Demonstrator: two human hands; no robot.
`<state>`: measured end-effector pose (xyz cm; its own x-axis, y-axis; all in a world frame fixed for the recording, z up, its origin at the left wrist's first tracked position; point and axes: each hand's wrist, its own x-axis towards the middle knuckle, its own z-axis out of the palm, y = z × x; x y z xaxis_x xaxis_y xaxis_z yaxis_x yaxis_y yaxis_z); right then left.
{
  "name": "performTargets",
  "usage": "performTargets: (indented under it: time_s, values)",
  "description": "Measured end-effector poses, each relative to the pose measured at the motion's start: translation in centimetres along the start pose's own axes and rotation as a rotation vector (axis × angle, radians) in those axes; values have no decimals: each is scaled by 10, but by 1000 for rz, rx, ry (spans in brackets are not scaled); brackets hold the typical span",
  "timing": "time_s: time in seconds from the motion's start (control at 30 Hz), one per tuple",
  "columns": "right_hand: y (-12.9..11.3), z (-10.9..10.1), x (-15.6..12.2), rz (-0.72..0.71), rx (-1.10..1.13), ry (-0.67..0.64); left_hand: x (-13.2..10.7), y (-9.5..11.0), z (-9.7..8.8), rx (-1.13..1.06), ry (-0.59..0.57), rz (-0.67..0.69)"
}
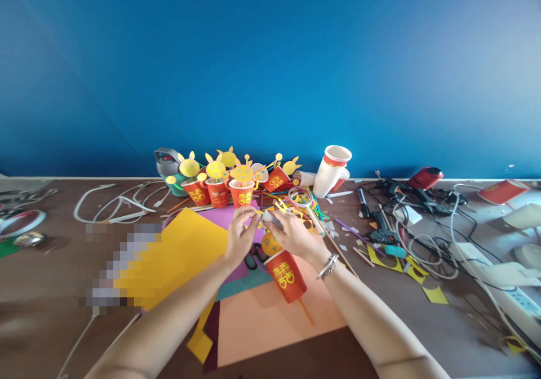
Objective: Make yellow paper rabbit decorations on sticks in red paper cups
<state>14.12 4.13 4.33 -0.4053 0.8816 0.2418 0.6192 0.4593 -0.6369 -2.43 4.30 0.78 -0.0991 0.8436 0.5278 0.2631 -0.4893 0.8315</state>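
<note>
My left hand (pixel 242 235) is closed in a pinch, with a small yellow piece (pixel 257 212), apparently paper, at its fingertips. Close beside it, my right hand (pixel 291 232) grips a short pale grey tube (pixel 273 219), its tip near the yellow piece. Under my right hand lies a red paper cup (pixel 286 277), tilted, with gold characters; an orange stick (pixel 307 311) pokes out below it. A round yellow paper face (pixel 270 245) shows at its rim, partly covered by my hand. Black-handled scissors (pixel 253 257) lie between my hands.
Red cups with yellow paper animals (pixel 218 193) stand along the wall. White stacked cups (pixel 329 173) rise to their right. Coloured sheets (pixel 186 255) spread beneath my arms. Paper scraps, a glue gun (pixel 380 227), cables and a power strip (pixel 502 294) crowd the right side.
</note>
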Motion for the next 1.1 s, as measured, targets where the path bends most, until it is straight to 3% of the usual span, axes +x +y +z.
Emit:
performTargets:
  time_s: [0.3,0.73,1.1]
  values:
    - [-7,-3,1,38,237,-7,1,5,-2,-14,-5,30]
    - [-1,3,3,118,665,-99,3,-5,-2,-138,-59,3]
    - [-5,-3,4,174,987,-178,10,1,-4,-312,-61,-173]
